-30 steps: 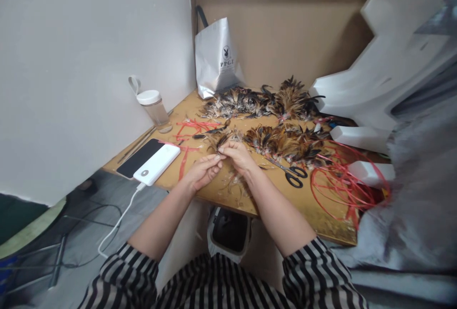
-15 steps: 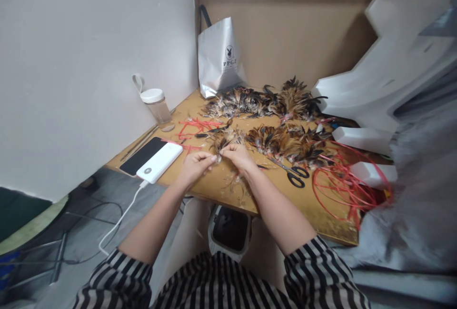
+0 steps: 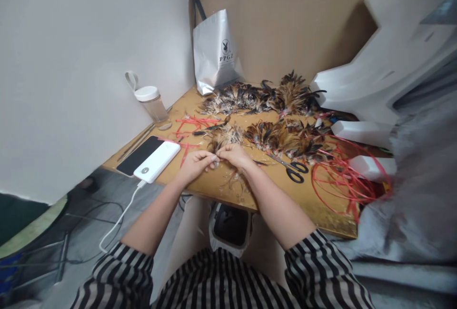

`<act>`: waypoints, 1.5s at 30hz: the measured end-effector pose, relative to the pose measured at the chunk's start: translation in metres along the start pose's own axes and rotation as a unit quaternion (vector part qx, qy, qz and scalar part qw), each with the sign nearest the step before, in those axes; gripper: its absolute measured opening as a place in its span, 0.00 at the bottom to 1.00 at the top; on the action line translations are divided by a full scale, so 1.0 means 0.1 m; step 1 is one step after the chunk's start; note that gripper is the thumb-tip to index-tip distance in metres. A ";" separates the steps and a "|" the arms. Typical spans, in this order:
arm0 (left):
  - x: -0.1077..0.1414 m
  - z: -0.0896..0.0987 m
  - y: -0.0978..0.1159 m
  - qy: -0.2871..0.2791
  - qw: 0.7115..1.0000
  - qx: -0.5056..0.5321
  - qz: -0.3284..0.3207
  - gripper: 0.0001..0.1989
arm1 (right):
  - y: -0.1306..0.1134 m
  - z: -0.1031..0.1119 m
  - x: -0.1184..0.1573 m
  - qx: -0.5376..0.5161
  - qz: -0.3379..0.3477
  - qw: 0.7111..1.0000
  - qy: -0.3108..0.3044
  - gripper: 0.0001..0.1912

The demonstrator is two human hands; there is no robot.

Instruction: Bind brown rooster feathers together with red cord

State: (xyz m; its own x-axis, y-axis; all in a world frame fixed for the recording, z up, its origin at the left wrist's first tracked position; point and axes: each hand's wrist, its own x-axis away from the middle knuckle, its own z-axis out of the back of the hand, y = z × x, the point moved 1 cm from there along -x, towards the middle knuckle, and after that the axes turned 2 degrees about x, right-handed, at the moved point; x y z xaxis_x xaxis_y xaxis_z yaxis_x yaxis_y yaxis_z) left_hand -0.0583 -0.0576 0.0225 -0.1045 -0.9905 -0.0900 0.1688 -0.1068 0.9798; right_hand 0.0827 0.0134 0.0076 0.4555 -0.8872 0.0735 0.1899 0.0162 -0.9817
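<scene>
My left hand (image 3: 197, 166) and my right hand (image 3: 233, 155) meet over the front of the wooden table, fingertips pinched close together. Between them is the base of a small bunch of brown feathers (image 3: 219, 140), which fans out behind my fingers; its tied or bare end is mostly hidden. To the right lies a row of brown and black feather bunches (image 3: 285, 138). Another row of darker feathers (image 3: 243, 98) stretches behind it. Black-handled scissors (image 3: 295, 172) rest beside my right forearm. Loose feather scraps (image 3: 235, 183) are scattered below my hands.
A white power bank (image 3: 157, 162) overlaps a dark phone (image 3: 141, 154) at left, near a lidded cup (image 3: 153, 104). Red plastic strips (image 3: 339, 183) tangle at right beside white foam pieces (image 3: 374, 168). A silver bag (image 3: 214, 56) stands behind. Under the table edge sits a bin (image 3: 230, 225).
The view has shifted slightly, so the table items sit a little higher and further left. My hands keep nearly the same pinch at the feather bunch.
</scene>
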 end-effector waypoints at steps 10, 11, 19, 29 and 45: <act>-0.09 0.00 -0.21 0.069 0.989 0.061 0.120 0.14 | 0.01 0.04 0.01 0.247 0.073 0.965 0.053 0.07; -0.10 0.00 -0.21 0.080 0.986 0.070 0.126 0.14 | 0.00 0.04 0.02 0.255 0.071 0.963 0.048 0.08; -0.11 -0.03 -0.14 0.115 0.978 0.102 0.143 0.14 | -0.02 0.01 0.01 0.266 0.093 0.959 0.027 0.08; -0.17 -0.03 -0.26 0.091 0.988 0.015 0.127 0.11 | 0.02 -0.06 0.00 0.205 0.156 0.966 0.010 0.07; -0.12 -0.03 -0.14 0.055 0.990 0.013 0.133 0.08 | -0.06 0.06 0.04 0.259 0.179 0.948 -0.054 0.08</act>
State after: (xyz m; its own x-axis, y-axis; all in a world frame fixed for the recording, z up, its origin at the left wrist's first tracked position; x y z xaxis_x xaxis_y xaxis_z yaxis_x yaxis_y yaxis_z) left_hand -0.0564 -0.0442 0.0093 0.0481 -0.9870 0.1536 0.1502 0.1592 0.9757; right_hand 0.0887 0.0130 0.0147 0.6515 -0.7311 -0.2026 0.3957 0.5554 -0.7314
